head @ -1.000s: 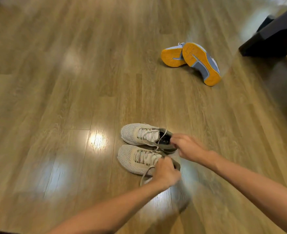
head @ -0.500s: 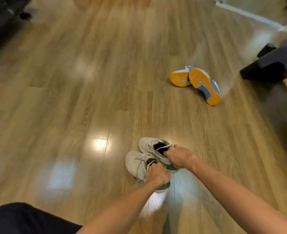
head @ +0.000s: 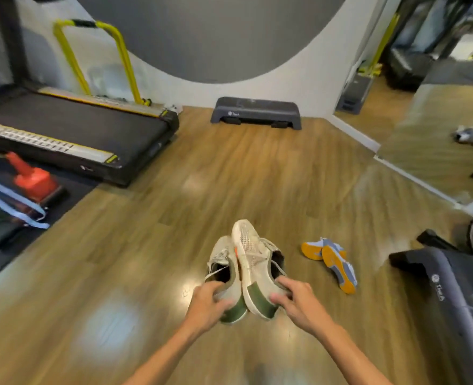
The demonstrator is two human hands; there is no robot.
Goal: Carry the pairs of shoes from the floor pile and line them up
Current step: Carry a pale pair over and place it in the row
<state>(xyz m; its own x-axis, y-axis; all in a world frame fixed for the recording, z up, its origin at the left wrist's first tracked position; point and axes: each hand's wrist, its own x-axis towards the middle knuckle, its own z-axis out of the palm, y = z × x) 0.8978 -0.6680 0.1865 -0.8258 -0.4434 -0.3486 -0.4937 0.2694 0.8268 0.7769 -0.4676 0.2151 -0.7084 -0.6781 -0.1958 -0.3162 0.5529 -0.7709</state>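
I hold a pair of beige mesh sneakers with green heels up off the wooden floor, toes pointing away from me. My left hand [head: 207, 304] grips the heel of the left beige sneaker [head: 221, 259]. My right hand [head: 293, 298] grips the heel of the right beige sneaker [head: 250, 251]. The two shoes touch side by side. A second pair, blue-grey sneakers with orange soles [head: 331, 261], lies tipped over on the floor to the right of my hands.
A treadmill [head: 71, 134] stands at the left, with an orange cone [head: 31, 176] on a dark mat beside it. A dark step platform [head: 256, 112] sits against the far wall. Dark equipment [head: 446, 295] is at the right, and a mirror [head: 438, 140] leans at the far right.
Both hands have lifted the beige sneakers off the floor by their heels. My view has risen from the floor and now takes in the room.
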